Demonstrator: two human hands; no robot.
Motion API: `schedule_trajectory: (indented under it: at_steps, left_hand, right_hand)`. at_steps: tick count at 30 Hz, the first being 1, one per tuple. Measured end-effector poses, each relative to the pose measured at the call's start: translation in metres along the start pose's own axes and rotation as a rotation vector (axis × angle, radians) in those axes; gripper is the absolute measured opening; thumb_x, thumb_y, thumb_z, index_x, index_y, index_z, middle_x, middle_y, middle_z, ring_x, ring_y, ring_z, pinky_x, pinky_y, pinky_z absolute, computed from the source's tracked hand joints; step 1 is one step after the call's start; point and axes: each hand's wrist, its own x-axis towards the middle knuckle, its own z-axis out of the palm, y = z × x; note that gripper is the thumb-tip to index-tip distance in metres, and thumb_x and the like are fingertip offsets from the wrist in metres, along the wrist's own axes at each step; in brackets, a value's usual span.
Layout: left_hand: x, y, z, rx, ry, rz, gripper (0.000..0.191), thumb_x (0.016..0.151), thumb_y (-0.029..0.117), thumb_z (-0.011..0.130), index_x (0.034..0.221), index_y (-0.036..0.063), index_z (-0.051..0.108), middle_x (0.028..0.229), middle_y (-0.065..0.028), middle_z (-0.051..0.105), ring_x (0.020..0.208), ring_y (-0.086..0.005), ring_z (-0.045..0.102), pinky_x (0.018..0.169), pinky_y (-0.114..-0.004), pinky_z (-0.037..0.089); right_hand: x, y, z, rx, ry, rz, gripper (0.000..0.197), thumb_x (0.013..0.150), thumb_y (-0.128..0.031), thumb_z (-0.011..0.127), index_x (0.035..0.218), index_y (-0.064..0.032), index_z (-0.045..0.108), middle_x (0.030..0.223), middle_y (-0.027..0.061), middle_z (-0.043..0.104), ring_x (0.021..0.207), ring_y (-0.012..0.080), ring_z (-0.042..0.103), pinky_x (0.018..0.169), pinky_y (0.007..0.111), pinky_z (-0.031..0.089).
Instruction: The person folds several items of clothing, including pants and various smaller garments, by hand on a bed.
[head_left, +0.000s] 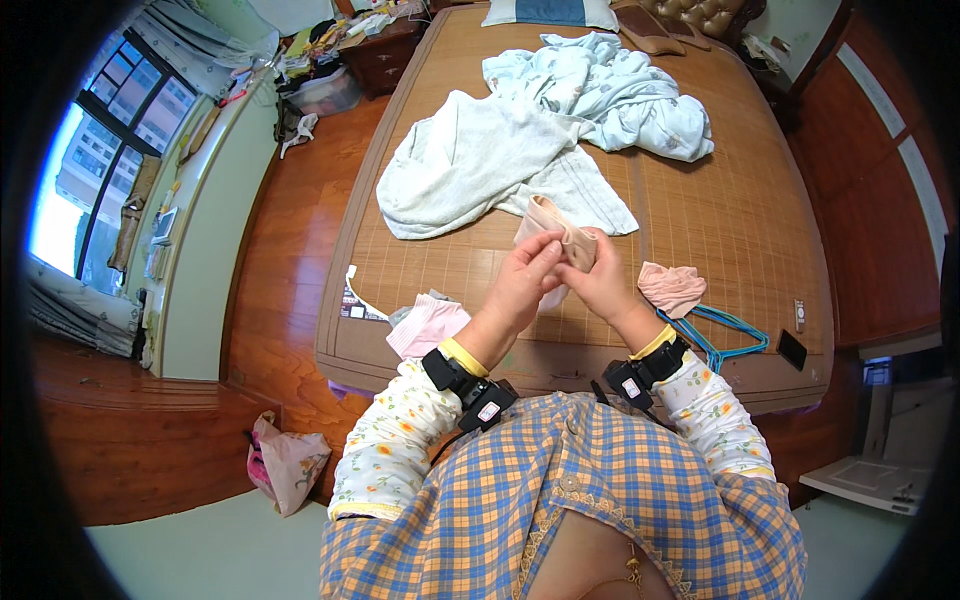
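My left hand (525, 281) and my right hand (596, 281) meet over the near part of the bed, both pinching a beige-pink folded cloth garment (547, 217). Its upper end sticks up beyond my fingers. A paler pink part hangs below them. To the right, a crumpled pink garment (671, 289) lies against blue clothes hangers (739, 337). Left of my left hand is a pink ribbed garment (429, 326), with a grey cloth (427, 298) partly under it. Beyond my hands lies a rumpled white towel-like cloth (480, 165).
A light blue patterned quilt (637, 105) is bunched farther up the bamboo bed mat (720, 217). A black phone (792, 349) and a white remote control (799, 315) lie near the right edge. A plastic bag (289, 465) stands on the floor at left.
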Motion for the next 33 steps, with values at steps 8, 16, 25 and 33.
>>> schedule_trajectory:
  at_steps: [8,16,25,33]
  left_hand:
    - [-0.003,0.009,-0.065,0.741,0.117,0.173,0.045,0.068,0.011,0.067,0.108,0.0004,0.048,0.091,-0.0069,0.056,0.084,-0.0128,0.052,0.073,-0.025,0.043]
    - [-0.018,-0.015,-0.078,0.328,-0.259,-0.398,0.061,0.06,0.025,0.074,0.109,-0.001,0.048,0.101,-0.0099,0.055,0.093,-0.016,0.051,0.083,-0.03,0.038]
    - [-0.019,-0.025,-0.075,0.195,0.15,-0.255,0.027,0.079,0.019,0.056,0.1,0.002,0.053,0.092,-0.0061,0.058,0.082,-0.0123,0.055,0.07,-0.025,0.044]
    - [-0.026,0.006,-0.052,0.161,0.099,-0.166,0.027,0.085,0.021,0.046,0.104,0.0024,0.049,0.097,-0.0054,0.056,0.084,-0.0127,0.056,0.072,-0.027,0.047]
  right_hand:
    - [0.011,-0.022,-0.034,0.386,-0.336,0.392,0.032,0.074,0.002,0.049,0.105,-0.0012,0.047,0.097,0.0035,0.053,0.088,0.0102,0.05,0.077,0.023,0.041]
    - [0.019,-0.016,-0.055,0.714,-0.777,0.441,0.031,0.08,-0.006,0.046,0.111,-0.0038,0.043,0.094,0.005,0.055,0.076,0.0099,0.055,0.057,0.02,0.047]
    - [-0.039,0.063,-0.039,0.469,-0.654,0.759,0.053,0.067,-0.012,0.067,0.113,0.0,0.044,0.103,0.0061,0.053,0.09,0.0133,0.052,0.077,0.025,0.043]
    - [-0.021,0.054,-0.023,0.342,-0.345,0.362,0.054,0.061,-0.008,0.071,0.107,0.0001,0.045,0.1,0.0061,0.054,0.091,0.0127,0.05,0.082,0.027,0.04]
